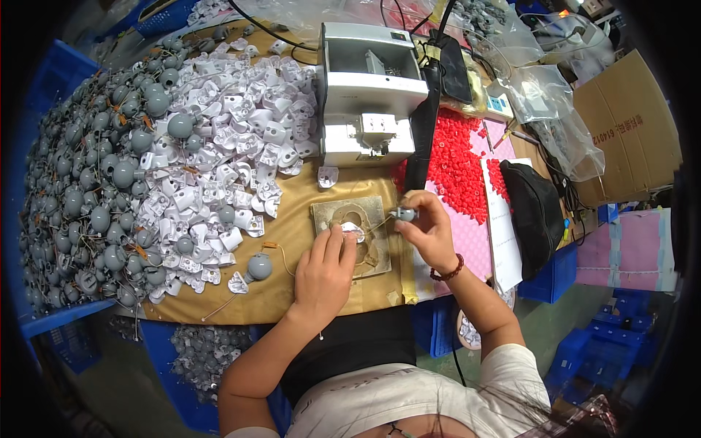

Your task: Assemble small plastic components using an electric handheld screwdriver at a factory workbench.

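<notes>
A square metal fixture plate [376,266] with a hollowed middle lies on the tan-covered table in front of me. In its hollow sits a small white plastic part [353,229]. My left hand [325,270] presses its fingertips together against that part. My right hand [432,228], just right of the plate, pinches a small grey ball-shaped part [406,214] between thumb and fingers. A thin wire seems to run from it toward the fixture. Left of my left hand, a grey ball part [258,267] with a wire and an orange tag rests on the table.
Grey ball parts [80,197] are heaped at the far left, beside a pile of white plastic parts [226,131]. A white and grey machine [372,95] stands beyond the fixture. Right are red caps [456,171], a black pouch [531,215] and a cardboard box [624,124].
</notes>
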{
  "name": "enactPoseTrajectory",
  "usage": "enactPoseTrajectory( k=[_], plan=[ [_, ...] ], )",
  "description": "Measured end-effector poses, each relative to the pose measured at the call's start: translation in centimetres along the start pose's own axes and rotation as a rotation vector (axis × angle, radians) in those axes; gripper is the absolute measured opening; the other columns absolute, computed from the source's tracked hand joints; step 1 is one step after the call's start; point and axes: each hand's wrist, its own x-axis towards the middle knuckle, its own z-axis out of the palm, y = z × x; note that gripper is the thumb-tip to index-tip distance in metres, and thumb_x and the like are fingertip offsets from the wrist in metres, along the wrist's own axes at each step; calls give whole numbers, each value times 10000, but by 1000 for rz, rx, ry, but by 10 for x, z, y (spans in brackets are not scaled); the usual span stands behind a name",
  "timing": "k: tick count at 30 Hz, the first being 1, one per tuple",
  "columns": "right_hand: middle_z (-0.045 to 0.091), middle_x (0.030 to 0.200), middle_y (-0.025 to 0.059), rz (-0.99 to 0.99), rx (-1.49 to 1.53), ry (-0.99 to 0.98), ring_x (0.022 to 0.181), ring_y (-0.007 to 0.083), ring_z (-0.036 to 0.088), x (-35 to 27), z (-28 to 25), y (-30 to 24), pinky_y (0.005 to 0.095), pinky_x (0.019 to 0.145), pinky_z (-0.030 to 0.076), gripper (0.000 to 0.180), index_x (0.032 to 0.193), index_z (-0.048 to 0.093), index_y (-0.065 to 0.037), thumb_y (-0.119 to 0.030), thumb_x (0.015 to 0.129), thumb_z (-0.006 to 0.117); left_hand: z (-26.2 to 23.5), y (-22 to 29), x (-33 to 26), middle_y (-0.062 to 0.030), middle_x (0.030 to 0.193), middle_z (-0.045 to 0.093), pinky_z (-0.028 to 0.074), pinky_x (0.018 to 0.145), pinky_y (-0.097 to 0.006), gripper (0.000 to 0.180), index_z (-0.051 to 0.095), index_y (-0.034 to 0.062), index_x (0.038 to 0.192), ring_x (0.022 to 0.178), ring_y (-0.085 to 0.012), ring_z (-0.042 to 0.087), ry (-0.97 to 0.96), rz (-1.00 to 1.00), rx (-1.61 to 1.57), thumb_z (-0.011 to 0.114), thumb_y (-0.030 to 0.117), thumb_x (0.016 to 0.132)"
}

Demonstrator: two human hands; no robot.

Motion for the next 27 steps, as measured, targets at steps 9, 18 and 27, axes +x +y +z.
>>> enactPoseTrajectory(
  k=[9,18,27],
  plan=[
    [661,952,-4,385,-10,-448,785,43,607,44,24,-38,216,642,483,413,1188,606,-27,-16,836,821,-10,-3,6,-151,1213,658,541,870,-421,315,704,38,1077,1137,-316,623,-26,-64,-153,721,42,763],
    [652,956,101,-207,-611,-218,804,272,648,29,40,-21,359,690,527,374,1110,648,-40,-173,818,840,-6,-7,8,-124,1181,662,540,827,-386,270,682,44,1017,1108,-273,617,29,-60,-155,741,105,761],
    [620,1016,125,-194,-632,-122,869,290,626,20,48,-24,361,721,523,512,1235,586,-51,-126,799,843,-12,-4,34,-98,1041,611,522,776,-423,399,632,75,1152,961,-309,592,-2,-214,-251,767,118,779]
  ],
)
